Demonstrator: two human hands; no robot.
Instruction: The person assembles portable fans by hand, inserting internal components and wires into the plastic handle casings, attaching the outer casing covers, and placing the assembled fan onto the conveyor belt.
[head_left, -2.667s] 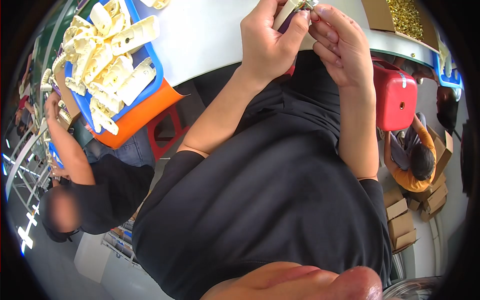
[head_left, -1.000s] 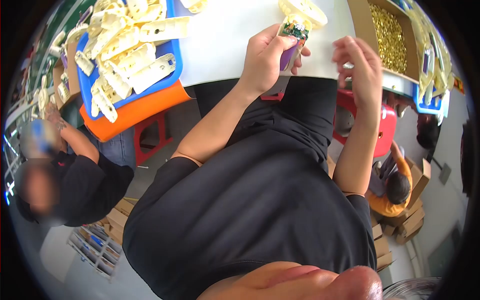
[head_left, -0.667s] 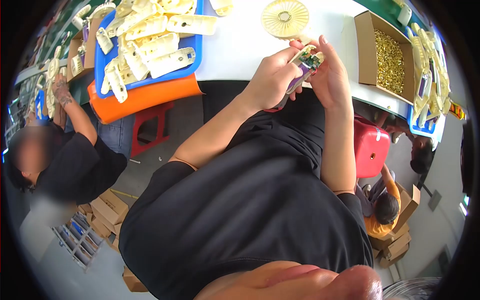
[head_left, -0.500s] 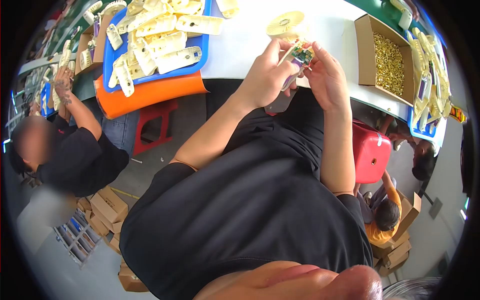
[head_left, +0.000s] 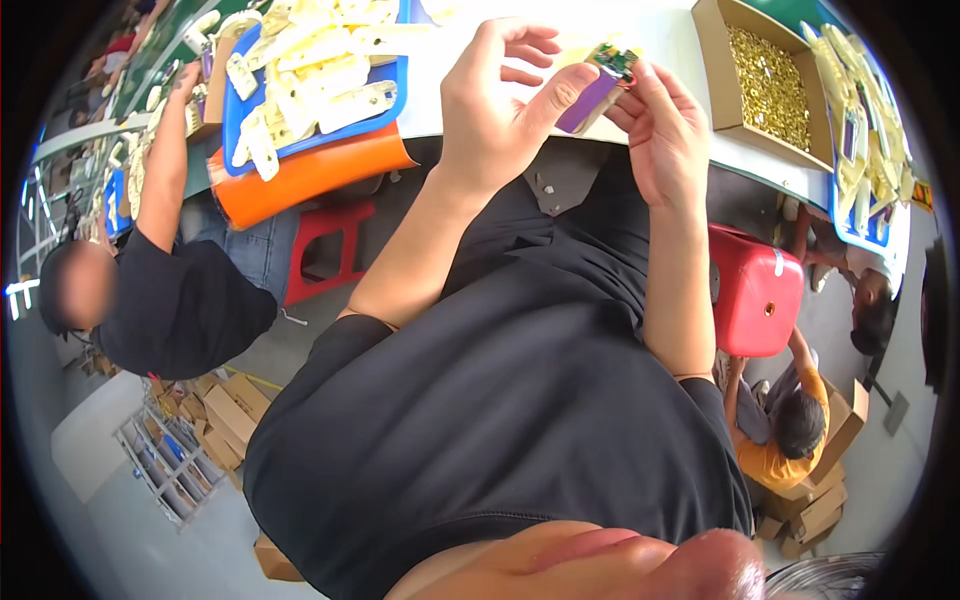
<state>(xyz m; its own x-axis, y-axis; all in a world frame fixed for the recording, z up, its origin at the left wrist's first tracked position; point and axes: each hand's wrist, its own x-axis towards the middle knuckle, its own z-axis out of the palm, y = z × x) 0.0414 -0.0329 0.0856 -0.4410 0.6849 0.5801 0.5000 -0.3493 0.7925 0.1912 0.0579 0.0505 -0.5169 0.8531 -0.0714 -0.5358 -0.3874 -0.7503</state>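
A small green circuit board (head_left: 614, 62) sits at the end of a purple, battery-like block (head_left: 590, 104), held up above the table's front edge. My right hand (head_left: 660, 125) pinches this assembly from the right, near the board, with thumb and fingers. My left hand (head_left: 495, 115) has its fingers spread apart; only its thumb reaches the block's upper left side. Behind the hands, a pale cream part (head_left: 572, 48) lies on the white table, mostly hidden and washed out by glare.
To the left, a blue tray (head_left: 400, 95) piled with cream plastic shells (head_left: 320, 70) rests above an orange sheet (head_left: 310, 175). At right are a cardboard box (head_left: 715, 70) of small brass-coloured pieces and another loaded blue tray (head_left: 850, 225). A red stool (head_left: 765, 300) and co-workers flank me.
My left hand has loosened its grip, spreading its fingers and shifting up and left. The purple block shows more now. The co-worker on the left has moved an arm.
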